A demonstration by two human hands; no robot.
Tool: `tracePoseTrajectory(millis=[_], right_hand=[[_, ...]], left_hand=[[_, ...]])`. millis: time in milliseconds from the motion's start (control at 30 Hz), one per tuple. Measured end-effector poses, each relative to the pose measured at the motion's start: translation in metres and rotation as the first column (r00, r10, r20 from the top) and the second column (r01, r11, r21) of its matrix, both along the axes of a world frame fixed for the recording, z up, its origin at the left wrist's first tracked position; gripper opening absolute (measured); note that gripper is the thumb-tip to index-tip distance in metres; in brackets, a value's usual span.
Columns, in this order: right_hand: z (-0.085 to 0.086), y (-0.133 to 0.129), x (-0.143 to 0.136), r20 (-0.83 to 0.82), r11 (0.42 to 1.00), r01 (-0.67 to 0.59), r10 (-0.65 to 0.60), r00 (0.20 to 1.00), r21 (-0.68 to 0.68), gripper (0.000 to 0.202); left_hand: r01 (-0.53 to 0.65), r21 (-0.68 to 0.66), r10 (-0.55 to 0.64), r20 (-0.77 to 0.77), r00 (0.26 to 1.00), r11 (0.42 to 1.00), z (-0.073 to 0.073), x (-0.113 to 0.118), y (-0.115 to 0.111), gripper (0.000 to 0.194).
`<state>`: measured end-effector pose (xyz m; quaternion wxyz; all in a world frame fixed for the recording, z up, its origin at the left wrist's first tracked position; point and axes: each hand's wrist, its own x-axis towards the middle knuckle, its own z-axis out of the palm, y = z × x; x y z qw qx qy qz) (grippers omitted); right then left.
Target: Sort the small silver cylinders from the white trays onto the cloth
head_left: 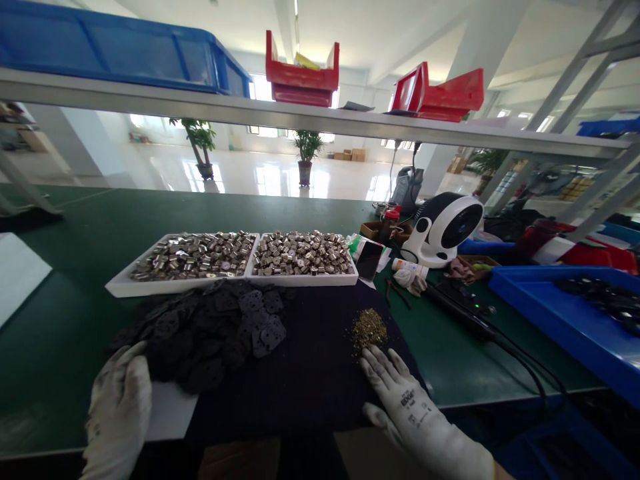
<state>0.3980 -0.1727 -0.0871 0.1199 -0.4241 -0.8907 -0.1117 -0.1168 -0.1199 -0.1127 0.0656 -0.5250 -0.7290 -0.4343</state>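
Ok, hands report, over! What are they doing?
Left hand flat, at the edge of the black parts pile. Right hand flat on the dark mat, fingertips by the small gold pile. Both empty.

Soiled white gloves (407, 403), printed lettering

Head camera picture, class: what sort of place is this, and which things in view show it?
Most likely a factory assembly bench: two white trays heaped with small metal parts, a pile of black plates, and red storage bins on an overhead rail.

Heap of flat black perforated plates (210, 337) and small brass-coloured pile (369, 329) on dark mat (310, 380).
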Motion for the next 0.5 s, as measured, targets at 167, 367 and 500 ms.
tracePoseTrajectory(millis=[167,367,500], right_hand=[[-0.003,0.006,0.014,0.010,0.996,0.008,-0.007,1.000,-0.094,0.061],[0.036,0.059,-0.001,-0.234,0.994,0.020,-0.044,0.971,-0.107,0.053],[0.072,0.145,-0.053,-0.400,0.975,0.010,-0.101,0.911,-0.224,0.061]], left_hand=[[-0.027,-0.004,0.027,0.084,0.996,1.000,0.010,0.011,-0.001,0.065],[-0.048,-0.041,0.053,0.112,0.992,0.998,0.009,0.015,0.002,0.065],[-0.058,-0.012,0.059,0.090,0.994,0.998,0.010,0.016,0.002,0.065]])
